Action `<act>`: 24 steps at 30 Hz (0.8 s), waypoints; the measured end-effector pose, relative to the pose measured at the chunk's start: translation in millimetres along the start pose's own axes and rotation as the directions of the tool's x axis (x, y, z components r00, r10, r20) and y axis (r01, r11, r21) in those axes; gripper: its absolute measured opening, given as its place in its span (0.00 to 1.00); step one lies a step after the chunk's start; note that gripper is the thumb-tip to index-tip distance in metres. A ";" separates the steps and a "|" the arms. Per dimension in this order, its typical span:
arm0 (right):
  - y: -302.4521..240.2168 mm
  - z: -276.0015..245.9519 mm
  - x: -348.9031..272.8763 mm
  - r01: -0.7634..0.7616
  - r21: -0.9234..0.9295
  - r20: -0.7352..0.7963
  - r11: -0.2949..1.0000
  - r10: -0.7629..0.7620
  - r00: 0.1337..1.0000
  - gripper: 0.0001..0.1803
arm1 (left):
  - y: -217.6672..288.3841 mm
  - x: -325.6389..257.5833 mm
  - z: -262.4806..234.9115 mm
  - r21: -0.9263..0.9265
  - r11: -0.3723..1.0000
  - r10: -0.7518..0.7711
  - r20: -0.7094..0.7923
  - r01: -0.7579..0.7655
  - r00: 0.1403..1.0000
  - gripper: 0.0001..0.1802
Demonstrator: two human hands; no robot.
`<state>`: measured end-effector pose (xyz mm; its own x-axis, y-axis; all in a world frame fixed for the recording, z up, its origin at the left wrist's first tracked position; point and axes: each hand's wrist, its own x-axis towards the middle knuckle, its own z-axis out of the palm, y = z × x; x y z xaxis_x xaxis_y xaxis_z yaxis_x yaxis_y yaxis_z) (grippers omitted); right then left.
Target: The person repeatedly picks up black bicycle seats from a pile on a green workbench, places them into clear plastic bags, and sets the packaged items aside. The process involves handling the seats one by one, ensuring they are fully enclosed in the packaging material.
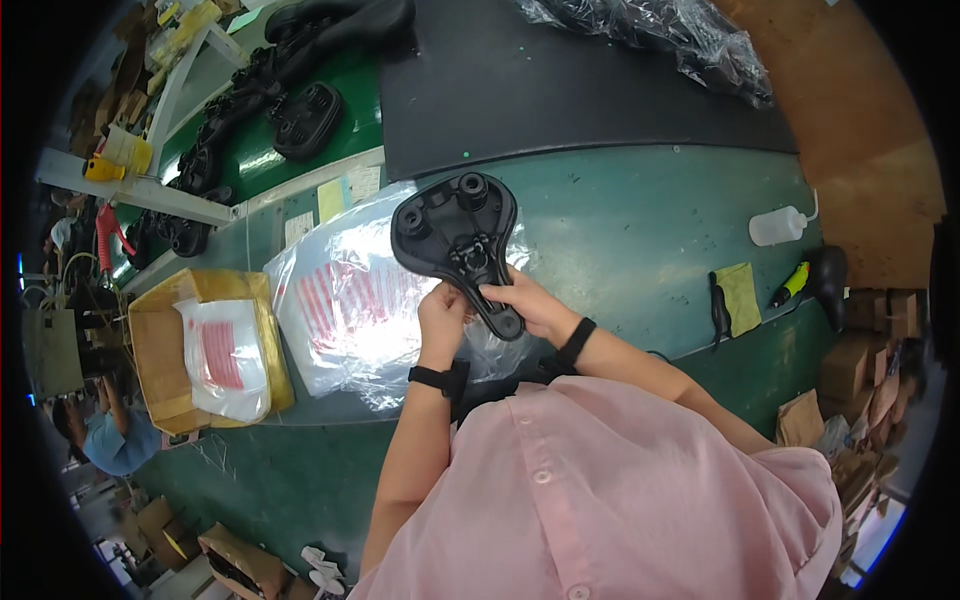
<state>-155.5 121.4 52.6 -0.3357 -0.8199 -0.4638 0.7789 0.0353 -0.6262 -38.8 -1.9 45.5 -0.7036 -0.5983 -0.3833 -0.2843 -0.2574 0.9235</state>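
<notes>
A black bicycle saddle [455, 228] hangs in front of me with its underside up, showing the moulded base and round fittings. Its wide end points away from me, the narrow nose toward my body. My right hand [530, 300] grips the narrow part from the right, thumb on top. On the other side, my left hand [443, 318] is closed at the saddle's left edge near the nose, its fingertips partly hidden. Beneath the saddle and my left hand lie clear plastic bags [350, 300] with red print.
A yellowish carton [160, 350] holding more printed bags stands left. Several saddles [305, 120] lie on the green conveyor, far left. A black mat [590, 90] and wrapped plastic [700, 45] are at the back. Right are a white squeeze bottle [778, 226], yellow cloth [738, 300] and cutter [790, 285].
</notes>
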 end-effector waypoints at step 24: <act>-23.6 5.1 -40.0 0.242 -0.958 0.274 -0.151 -0.246 0.930 0.36 | 69.3 -32.1 -53.8 0.083 0.942 0.336 -0.183 -0.326 0.924 0.13</act>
<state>-157.8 150.5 89.2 -0.3587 -0.9274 -0.1058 -0.7066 0.3438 -0.6185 -1.0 -41.4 121.3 -0.6263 -0.7782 -0.0456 -0.0923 0.0159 0.9956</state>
